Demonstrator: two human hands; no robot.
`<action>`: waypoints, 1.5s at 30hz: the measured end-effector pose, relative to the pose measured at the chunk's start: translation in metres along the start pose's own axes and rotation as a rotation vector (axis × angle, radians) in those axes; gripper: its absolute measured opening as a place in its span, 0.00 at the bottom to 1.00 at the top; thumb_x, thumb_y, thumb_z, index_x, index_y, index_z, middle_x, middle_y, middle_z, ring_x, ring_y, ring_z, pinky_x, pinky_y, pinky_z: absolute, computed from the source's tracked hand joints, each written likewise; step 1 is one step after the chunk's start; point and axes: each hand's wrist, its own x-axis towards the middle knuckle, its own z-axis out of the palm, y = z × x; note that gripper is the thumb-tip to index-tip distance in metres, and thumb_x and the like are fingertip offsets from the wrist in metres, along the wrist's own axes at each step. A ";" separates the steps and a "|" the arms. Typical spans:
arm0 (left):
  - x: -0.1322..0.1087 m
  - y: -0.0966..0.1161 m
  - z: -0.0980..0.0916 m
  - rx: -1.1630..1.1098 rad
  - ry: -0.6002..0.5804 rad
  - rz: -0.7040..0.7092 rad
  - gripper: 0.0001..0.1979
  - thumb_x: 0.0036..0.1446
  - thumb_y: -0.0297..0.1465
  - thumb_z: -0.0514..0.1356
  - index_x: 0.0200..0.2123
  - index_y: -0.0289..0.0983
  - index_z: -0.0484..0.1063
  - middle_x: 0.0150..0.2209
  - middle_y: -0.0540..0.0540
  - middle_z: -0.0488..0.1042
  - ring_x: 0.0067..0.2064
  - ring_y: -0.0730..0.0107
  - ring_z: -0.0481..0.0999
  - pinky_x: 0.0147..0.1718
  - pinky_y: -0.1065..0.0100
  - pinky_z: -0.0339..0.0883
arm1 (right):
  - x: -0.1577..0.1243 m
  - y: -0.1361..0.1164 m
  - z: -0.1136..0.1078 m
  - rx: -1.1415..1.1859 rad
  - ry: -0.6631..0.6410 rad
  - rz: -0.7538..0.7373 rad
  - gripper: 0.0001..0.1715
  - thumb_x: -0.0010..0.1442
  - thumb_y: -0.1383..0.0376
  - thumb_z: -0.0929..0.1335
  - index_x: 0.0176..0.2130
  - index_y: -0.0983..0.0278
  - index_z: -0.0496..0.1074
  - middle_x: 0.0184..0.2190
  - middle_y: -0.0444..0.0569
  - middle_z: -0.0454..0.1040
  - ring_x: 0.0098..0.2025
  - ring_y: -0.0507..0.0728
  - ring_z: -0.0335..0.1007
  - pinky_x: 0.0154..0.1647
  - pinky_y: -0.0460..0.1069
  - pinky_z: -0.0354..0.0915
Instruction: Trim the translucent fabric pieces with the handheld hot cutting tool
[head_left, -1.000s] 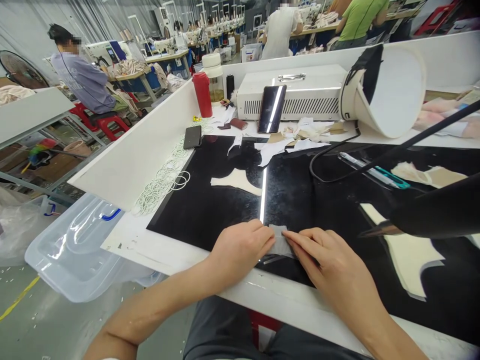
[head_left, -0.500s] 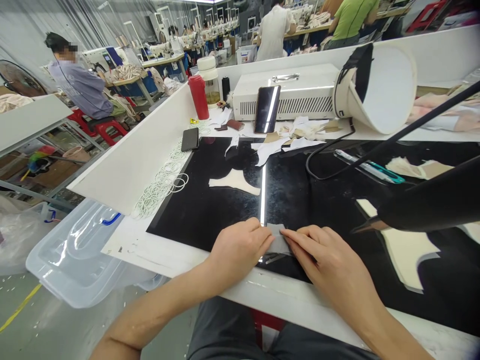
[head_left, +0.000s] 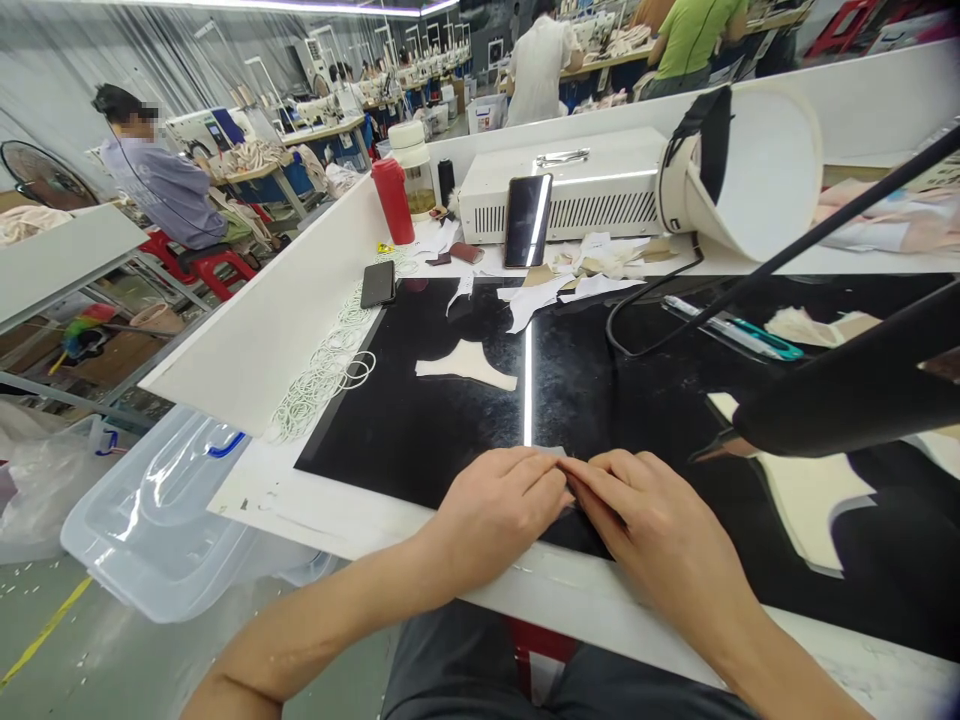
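Observation:
Just in front of me, at the near edge of the black work surface (head_left: 450, 450), a small thin grey piece of material (head_left: 556, 451) lies mostly hidden under my fingers. My left hand (head_left: 504, 512) covers it with closed fingers pressed on it. The fingertips of my right hand (head_left: 646, 512) pinch its right side, touching my left fingertips. Farther up lies a cream cut piece (head_left: 466, 366) with curved edges. To the right, beneath a black pointed tool (head_left: 832, 385), is a small stack of cream cut pieces (head_left: 814, 500).
A white vented box (head_left: 570, 190) stands at the back with a phone (head_left: 527, 222) leaning on it. Paper scraps (head_left: 536, 300), a red bottle (head_left: 392, 202), a lamp-like white cone (head_left: 772, 175), a cutter knife (head_left: 765, 340) and coiled cord (head_left: 319, 380) lie around. Several people sit beyond.
My left hand has slid right over the grey piece, up against my right fingertips, hiding most of it. My right hand has hardly moved. The view has shifted slightly.

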 end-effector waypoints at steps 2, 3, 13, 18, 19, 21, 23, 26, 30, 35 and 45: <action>-0.001 -0.001 0.002 0.008 0.003 -0.002 0.13 0.71 0.28 0.50 0.42 0.30 0.74 0.43 0.41 0.80 0.51 0.64 0.79 0.56 0.61 0.72 | 0.000 0.000 0.000 0.001 0.002 -0.006 0.18 0.71 0.66 0.60 0.49 0.67 0.76 0.30 0.49 0.72 0.30 0.56 0.61 0.32 0.52 0.58; -0.002 -0.001 0.002 0.014 0.004 -0.002 0.13 0.71 0.28 0.51 0.42 0.30 0.74 0.43 0.41 0.80 0.51 0.64 0.79 0.56 0.60 0.72 | 0.000 0.000 0.000 0.004 0.000 -0.008 0.17 0.71 0.66 0.60 0.49 0.68 0.76 0.30 0.50 0.72 0.30 0.56 0.61 0.32 0.52 0.58; -0.006 -0.001 0.005 0.060 0.012 0.009 0.14 0.72 0.31 0.51 0.44 0.29 0.74 0.46 0.40 0.79 0.53 0.63 0.78 0.56 0.61 0.72 | -0.003 -0.001 0.001 0.037 -0.007 -0.010 0.16 0.71 0.66 0.61 0.49 0.67 0.75 0.32 0.50 0.72 0.31 0.56 0.61 0.35 0.52 0.59; -0.008 -0.001 0.007 0.063 0.000 0.001 0.14 0.72 0.32 0.52 0.44 0.29 0.74 0.48 0.40 0.79 0.54 0.62 0.77 0.56 0.61 0.72 | -0.003 -0.001 0.001 0.048 0.008 -0.019 0.16 0.71 0.67 0.61 0.51 0.68 0.75 0.32 0.49 0.72 0.31 0.56 0.61 0.36 0.52 0.59; -0.008 -0.001 0.007 0.058 0.001 -0.003 0.14 0.71 0.32 0.52 0.44 0.29 0.74 0.48 0.40 0.79 0.54 0.62 0.77 0.56 0.62 0.72 | -0.003 -0.001 0.001 0.046 0.010 -0.024 0.16 0.71 0.67 0.61 0.50 0.68 0.75 0.31 0.49 0.71 0.31 0.56 0.60 0.36 0.52 0.59; -0.008 -0.001 0.008 0.052 0.009 -0.007 0.14 0.71 0.32 0.52 0.44 0.29 0.74 0.48 0.40 0.79 0.54 0.63 0.77 0.57 0.62 0.72 | -0.003 -0.001 0.001 0.041 0.004 -0.032 0.16 0.71 0.67 0.61 0.50 0.70 0.75 0.31 0.49 0.71 0.31 0.56 0.60 0.36 0.52 0.59; -0.009 -0.001 0.008 0.053 0.022 -0.005 0.14 0.71 0.33 0.52 0.45 0.29 0.73 0.49 0.39 0.79 0.55 0.63 0.77 0.58 0.62 0.71 | -0.003 -0.001 0.001 0.033 -0.004 -0.034 0.16 0.71 0.67 0.61 0.50 0.70 0.75 0.31 0.49 0.71 0.31 0.56 0.60 0.36 0.53 0.59; -0.009 0.000 0.008 0.062 0.054 0.006 0.14 0.71 0.33 0.53 0.47 0.28 0.73 0.50 0.39 0.78 0.55 0.63 0.77 0.57 0.63 0.71 | -0.004 0.000 0.002 0.019 -0.013 -0.032 0.16 0.71 0.67 0.62 0.51 0.70 0.74 0.31 0.50 0.71 0.31 0.56 0.61 0.35 0.53 0.59; -0.010 0.000 0.008 0.078 0.091 0.038 0.13 0.70 0.33 0.54 0.45 0.28 0.73 0.49 0.40 0.79 0.53 0.62 0.78 0.56 0.62 0.72 | -0.005 -0.001 0.003 0.008 -0.019 -0.038 0.15 0.70 0.68 0.62 0.51 0.70 0.74 0.32 0.50 0.71 0.31 0.56 0.60 0.35 0.52 0.59; -0.009 0.000 0.008 0.097 0.082 0.038 0.14 0.71 0.33 0.53 0.45 0.29 0.73 0.47 0.40 0.79 0.52 0.64 0.78 0.54 0.63 0.74 | -0.006 -0.001 0.004 0.001 -0.005 -0.053 0.15 0.70 0.69 0.62 0.51 0.70 0.74 0.32 0.50 0.70 0.31 0.57 0.60 0.34 0.53 0.58; -0.008 0.001 0.008 0.128 0.088 0.024 0.14 0.71 0.34 0.54 0.46 0.28 0.72 0.46 0.41 0.79 0.53 0.63 0.78 0.53 0.63 0.74 | -0.007 0.000 0.004 0.001 -0.012 -0.058 0.16 0.69 0.70 0.63 0.54 0.69 0.72 0.33 0.50 0.71 0.31 0.57 0.61 0.34 0.53 0.60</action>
